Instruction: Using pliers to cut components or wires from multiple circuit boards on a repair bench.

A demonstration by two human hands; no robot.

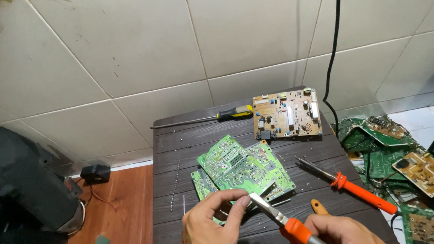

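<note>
Your right hand (341,236) is closed on the orange-handled pliers (281,220); your left hand (211,233) pinches a small part at their tips, over the dark table (196,133). Keep both grips firm and the tips steady — just clear of the green circuit boards (239,169). Count: three green boards stacked, one tan board (286,114), one soldering iron (346,183), one screwdriver (211,118).

Green circuit board (237,170) lies flat; orange-handled cutter (281,220) angled above.
</note>
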